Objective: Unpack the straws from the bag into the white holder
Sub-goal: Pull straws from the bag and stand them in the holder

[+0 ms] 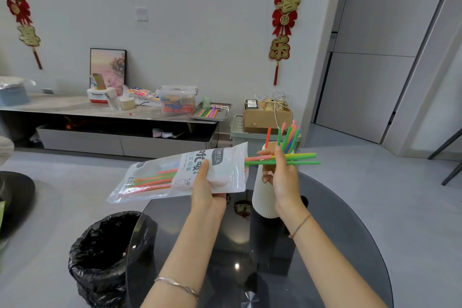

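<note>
straws level, holder mouth up

a few straws (pixel 295 159) lie level in the right hand (pixel 283 177), pinched between its fingers, their long axis running sideways, tails just out of the bag (pixel 180 174) mouth. the white holder (pixel 262 195) stands upright directly behind and under that hand, its opening just beyond the fingertips, several straws already leaning in it. so the right hand is the nearer one; by my reading the bunch must tip from level to upright before it can drop in. the left hand (pixel 206 186) grips the bag flat, to the left, more straws inside. the holder sits on a dark glossy round desk (pixel 337 245); a black-lined bin (pixel 100 252) stands low left of the forearms, grey floor around.
</note>
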`<act>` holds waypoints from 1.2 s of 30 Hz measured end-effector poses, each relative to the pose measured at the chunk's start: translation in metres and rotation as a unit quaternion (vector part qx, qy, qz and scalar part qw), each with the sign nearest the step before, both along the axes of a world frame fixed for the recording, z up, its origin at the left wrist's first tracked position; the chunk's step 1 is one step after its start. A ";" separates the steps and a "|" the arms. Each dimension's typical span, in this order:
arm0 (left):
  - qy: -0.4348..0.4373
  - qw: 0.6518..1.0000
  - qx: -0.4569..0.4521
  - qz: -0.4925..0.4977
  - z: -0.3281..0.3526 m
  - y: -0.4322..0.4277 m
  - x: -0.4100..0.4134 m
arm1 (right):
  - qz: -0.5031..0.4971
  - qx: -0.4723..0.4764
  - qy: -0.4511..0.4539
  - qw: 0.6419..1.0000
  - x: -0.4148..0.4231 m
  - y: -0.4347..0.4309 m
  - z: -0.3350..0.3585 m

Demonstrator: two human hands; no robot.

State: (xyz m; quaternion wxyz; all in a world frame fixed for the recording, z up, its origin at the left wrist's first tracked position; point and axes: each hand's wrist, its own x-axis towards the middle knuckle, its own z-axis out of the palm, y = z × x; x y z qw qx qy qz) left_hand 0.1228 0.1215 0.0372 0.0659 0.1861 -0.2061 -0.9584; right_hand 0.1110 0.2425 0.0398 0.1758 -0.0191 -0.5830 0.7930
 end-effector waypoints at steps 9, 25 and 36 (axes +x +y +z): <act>0.025 0.999 0.010 -0.027 0.005 0.003 -0.005 | 0.116 -0.266 0.039 0.956 -0.012 -0.009 0.041; -0.012 0.999 0.032 0.002 0.006 -0.007 -0.012 | 0.054 -0.304 0.050 0.950 -0.027 0.031 0.093; -0.027 0.997 0.065 -0.037 0.016 0.014 -0.012 | 0.033 -0.270 0.043 0.961 -0.042 0.038 0.116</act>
